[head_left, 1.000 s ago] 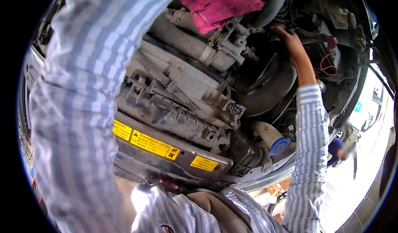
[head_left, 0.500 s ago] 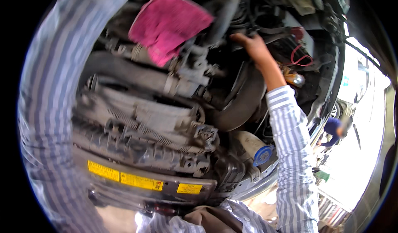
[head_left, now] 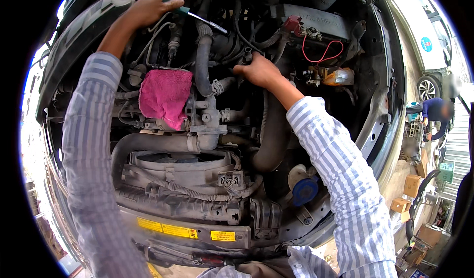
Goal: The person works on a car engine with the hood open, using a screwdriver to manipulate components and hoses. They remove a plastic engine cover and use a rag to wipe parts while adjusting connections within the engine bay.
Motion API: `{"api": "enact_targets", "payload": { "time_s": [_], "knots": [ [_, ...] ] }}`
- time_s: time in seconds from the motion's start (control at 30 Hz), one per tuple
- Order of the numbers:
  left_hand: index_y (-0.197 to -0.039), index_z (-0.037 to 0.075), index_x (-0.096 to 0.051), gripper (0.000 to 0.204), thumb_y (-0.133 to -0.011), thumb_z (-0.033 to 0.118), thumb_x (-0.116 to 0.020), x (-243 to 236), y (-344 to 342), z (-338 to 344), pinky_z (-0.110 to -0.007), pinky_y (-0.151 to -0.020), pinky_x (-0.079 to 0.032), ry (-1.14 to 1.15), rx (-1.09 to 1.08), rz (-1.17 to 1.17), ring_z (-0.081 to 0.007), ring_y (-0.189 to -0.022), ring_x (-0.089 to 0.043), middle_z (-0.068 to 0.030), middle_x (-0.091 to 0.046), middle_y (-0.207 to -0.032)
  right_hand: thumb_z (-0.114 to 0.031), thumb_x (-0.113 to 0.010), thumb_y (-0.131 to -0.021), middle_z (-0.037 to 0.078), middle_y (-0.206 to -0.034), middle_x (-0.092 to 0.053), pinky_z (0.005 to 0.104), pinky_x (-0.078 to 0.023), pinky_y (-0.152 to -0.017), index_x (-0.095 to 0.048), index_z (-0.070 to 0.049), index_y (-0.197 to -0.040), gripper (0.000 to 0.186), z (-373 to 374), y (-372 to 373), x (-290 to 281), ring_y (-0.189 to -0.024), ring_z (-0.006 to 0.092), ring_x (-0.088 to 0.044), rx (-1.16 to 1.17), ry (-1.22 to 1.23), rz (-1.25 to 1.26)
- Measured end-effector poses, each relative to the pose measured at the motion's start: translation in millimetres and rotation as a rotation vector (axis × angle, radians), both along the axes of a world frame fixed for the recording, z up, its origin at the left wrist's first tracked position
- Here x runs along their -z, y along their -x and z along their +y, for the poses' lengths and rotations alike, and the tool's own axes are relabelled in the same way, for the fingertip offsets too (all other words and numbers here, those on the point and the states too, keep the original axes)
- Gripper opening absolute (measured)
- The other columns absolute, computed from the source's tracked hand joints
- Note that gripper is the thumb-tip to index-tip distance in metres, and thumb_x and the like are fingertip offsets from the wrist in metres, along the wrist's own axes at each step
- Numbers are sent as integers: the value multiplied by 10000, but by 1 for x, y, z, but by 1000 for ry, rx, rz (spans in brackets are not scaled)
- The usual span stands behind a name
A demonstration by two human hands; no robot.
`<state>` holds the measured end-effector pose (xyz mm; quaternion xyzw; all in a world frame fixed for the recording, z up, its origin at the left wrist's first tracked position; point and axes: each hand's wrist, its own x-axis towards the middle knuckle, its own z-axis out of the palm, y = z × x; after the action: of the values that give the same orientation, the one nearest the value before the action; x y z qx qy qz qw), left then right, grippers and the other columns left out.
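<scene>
I see left hand [head_left: 152, 8] holding screwdriver [head_left: 203, 20] toward far edge of engine bay [head_left: 368, 139]; right hand [head_left: 262, 73] at black fitting [head_left: 247, 55], grip unclear.

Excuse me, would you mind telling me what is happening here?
In an open engine bay, the person's left hand holds a green-handled tool. The right hand is beside a dark cylindrical fitting; whether it grips anything is hidden. A pink cloth lies draped over engine parts.

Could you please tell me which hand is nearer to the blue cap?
Right: the right hand is above and slightly left of the blue cap in the picture; the left hand is farther up and left.
</scene>
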<state>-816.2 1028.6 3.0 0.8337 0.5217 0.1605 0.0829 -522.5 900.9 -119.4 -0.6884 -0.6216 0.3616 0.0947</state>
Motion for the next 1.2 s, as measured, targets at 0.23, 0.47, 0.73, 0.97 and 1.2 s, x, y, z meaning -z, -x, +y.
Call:
{"api": "enact_targets", "payload": {
  "time_s": [0.23,0.47,0.73,0.97,1.2],
  "knots": [
    [-1141,2,-655,504,-968,475,-633,0,3,-14,-374,-802,-511,-26,151,25,-245,-852,-670,-146,-687,-928,-526,-715,-793,224,-1303,-647,418,-477,-1031,-535,46,-1357,822,-4,2,-7,-1234,357,-608,5,12,-4],
    [-887,-34,-712,593,-940,553,-646,-20,-12,7,-293,-561,-440,356,-127,63,-117,-603,-568,-42,-578,-651,-521,-727,-761,239,-1294,-647,415,-475,-1027,-551,63,-1326,832,-4,3,-10,-1221,363,-613,18,14,21],
    [-1059,88,-671,360,-910,408,-743,-11,2,-14,-224,-544,-369,274,38,-273,-49,-612,-495,56,-548,-736,-532,-710,-794,227,-1291,-650,415,-485,-1013,-567,59,-1302,792,-7,-1,-15,-1213,360,-617,-15,33,45],
    [-929,113,-648,312,-956,420,-689,-25,-15,-10,-207,-545,-327,415,-216,-205,-22,-624,-453,72,-497,-725,-512,-702,-813,196,-1290,-662,420,-506,-992,-581,22,-1311,740,-8,-2,-19,-1195,340,-637,-30,73,71],
    [-1127,84,-641,304,-940,304,-737,-14,0,-14,-194,-571,-374,366,-58,-373,-22,-654,-488,35,-592,-848,-513,-693,-836,163,-1261,-687,410,-527,-958,-606,-18,-1313,693,-9,-2,-20,-1160,324,-663,-63,38,69]
  ]
}}
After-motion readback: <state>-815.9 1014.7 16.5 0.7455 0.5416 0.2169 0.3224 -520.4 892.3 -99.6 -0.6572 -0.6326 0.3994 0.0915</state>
